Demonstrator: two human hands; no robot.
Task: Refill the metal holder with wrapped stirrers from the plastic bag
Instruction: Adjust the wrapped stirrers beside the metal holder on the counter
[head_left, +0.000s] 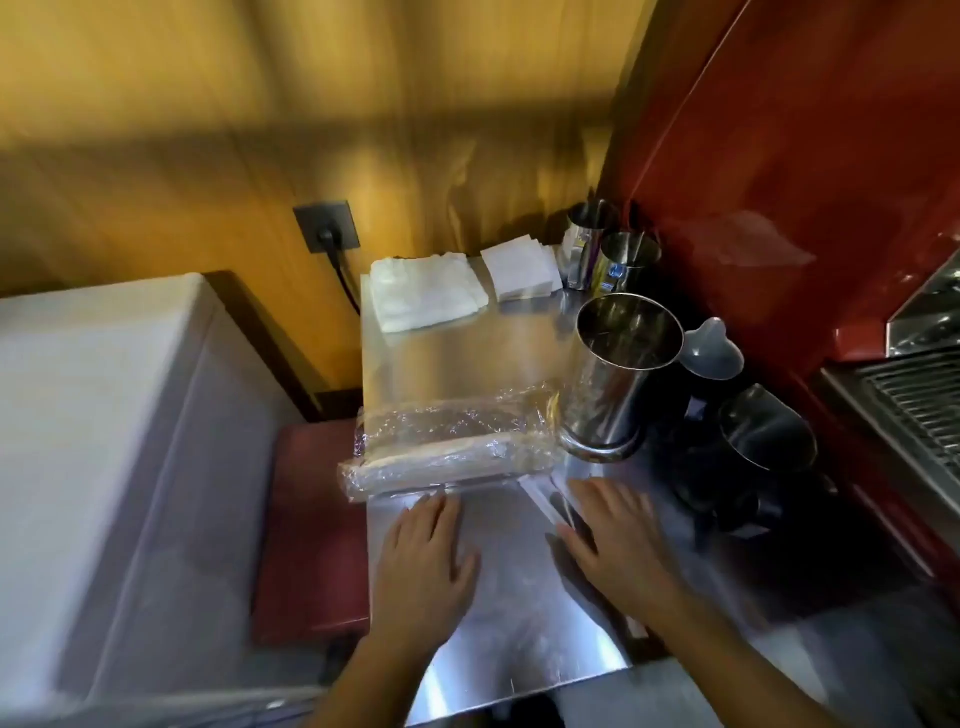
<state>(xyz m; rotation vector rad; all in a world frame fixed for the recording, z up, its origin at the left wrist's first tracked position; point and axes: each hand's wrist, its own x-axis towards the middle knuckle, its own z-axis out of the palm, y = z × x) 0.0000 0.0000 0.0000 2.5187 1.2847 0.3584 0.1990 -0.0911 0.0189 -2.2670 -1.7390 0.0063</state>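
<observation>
A clear plastic bag (447, 441) with a bundle of wrapped stirrers lies across the steel counter (457, 353), overhanging its left edge. Just right of the bag stands a tall, empty metal holder (613, 374). My left hand (423, 566) hovers flat just in front of the bag, fingers apart, holding nothing. My right hand (618, 540) is beside it, fingers spread, below the holder and also holding nothing. The picture is blurred by motion.
Folded white cloths (426, 291) and a napkin stack (519, 273) sit at the back. Two smaller metal cups (608, 249) stand in the corner. A grey funnel (711, 348) and dark pitchers (763, 436) crowd the right. A white appliance (104, 441) stands left; a red machine (810, 182) right.
</observation>
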